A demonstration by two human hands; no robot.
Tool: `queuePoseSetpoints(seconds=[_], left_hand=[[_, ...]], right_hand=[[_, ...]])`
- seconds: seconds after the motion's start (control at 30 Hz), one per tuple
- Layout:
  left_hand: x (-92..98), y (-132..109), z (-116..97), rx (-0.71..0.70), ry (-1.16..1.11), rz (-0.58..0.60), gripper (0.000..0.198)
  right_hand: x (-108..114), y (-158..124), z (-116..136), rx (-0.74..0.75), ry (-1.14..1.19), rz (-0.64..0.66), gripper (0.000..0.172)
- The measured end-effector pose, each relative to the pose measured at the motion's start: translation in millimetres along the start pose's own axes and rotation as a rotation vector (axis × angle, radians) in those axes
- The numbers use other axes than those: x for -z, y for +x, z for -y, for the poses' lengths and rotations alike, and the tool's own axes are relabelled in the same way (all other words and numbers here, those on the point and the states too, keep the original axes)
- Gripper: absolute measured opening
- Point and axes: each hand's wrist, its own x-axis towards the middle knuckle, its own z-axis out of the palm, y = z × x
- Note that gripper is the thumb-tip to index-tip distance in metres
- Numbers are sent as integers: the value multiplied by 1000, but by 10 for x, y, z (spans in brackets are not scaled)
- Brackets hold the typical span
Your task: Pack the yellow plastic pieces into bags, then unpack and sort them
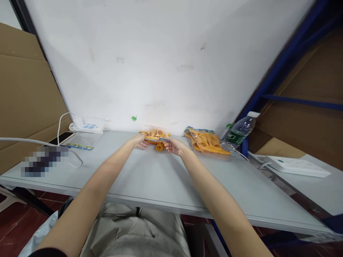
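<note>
Both arms reach far across the grey table (150,182). My left hand (141,142) and my right hand (173,146) each pinch one end of a clear bag of orange plastic toy pieces (155,136), held just above the tabletop near the white wall. One orange round piece hangs at the bag's lower edge. A second bag of orange pieces (206,142) lies flat on the table to the right of my right hand, untouched.
A water bottle (239,132) lies tilted at the back right. A white power strip (87,125) with cable, a phone (61,138) and an empty clear bag (81,141) sit back left. Another power strip (296,166) rests on the neighbouring table. Cardboard stands left and right.
</note>
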Motion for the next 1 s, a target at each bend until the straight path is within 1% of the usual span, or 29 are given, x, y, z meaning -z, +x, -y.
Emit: queuePoseSetpoints(seconds=[0.03, 0.07, 0.1, 0.17, 0.23, 0.33, 0.43, 0.57, 0.63, 0.77, 0.87, 1.0], left_hand=[[37, 2, -41, 25, 45, 3, 33], [70, 5, -90, 12, 37, 7, 34], [95, 8, -143, -29, -13, 3, 35], [122, 12, -249, -123, -159, -29, 33], [124, 6, -342, -167, -254, -65, 30], [117, -22, -443, -201, -307, -92, 32], [119, -66, -510, -276, -378, -101, 32], [131, -140, -572, -340, -444, -113, 35], [145, -189, -589, -388, -477, -139, 34], [199, -321, -574, -569, -518, -156, 34], [240, -426, -543, -664, -564, -130, 36], [251, -530, -517, -725, -678, -79, 35]], right_hand=[[-12, -10, 50, -81, 4, -1, 23], [-34, -26, 108, -99, 32, 1, 23], [-64, -47, 173, -84, 62, -3, 22], [-137, -99, 302, -21, 136, -20, 22], [-208, -152, 415, 58, 192, -46, 20], [-284, -210, 536, 173, 246, -75, 20], [-331, -229, 608, 261, 274, -87, 25], [-379, -220, 642, 372, 293, -57, 36], [-388, -214, 635, 415, 291, -49, 37], [-363, -220, 593, 458, 320, 17, 36], [-332, -236, 557, 441, 316, 89, 41], [-327, -254, 534, 332, 257, 186, 58]])
